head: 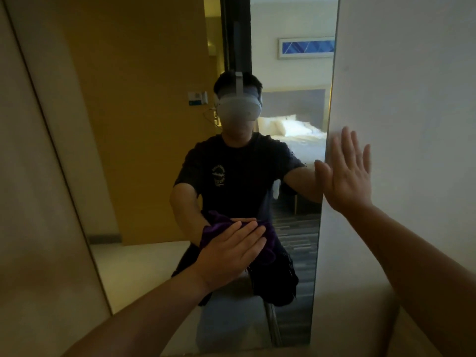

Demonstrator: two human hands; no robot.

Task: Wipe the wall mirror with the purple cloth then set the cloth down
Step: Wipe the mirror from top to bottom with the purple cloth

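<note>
The left hand (229, 253) lies flat on the purple cloth (268, 240) and presses it against the mirror (154, 150). Its fingers are straight and close together, not curled around the cloth. The cloth is bunched under the palm, at the lower middle part of the glass, and sticks out to the right and above the fingers. The right hand (347, 173) is flat on the white wall (412, 99) just beside the mirror's right edge, fingers straight and slightly spread, the thumb touching the edge.
</note>
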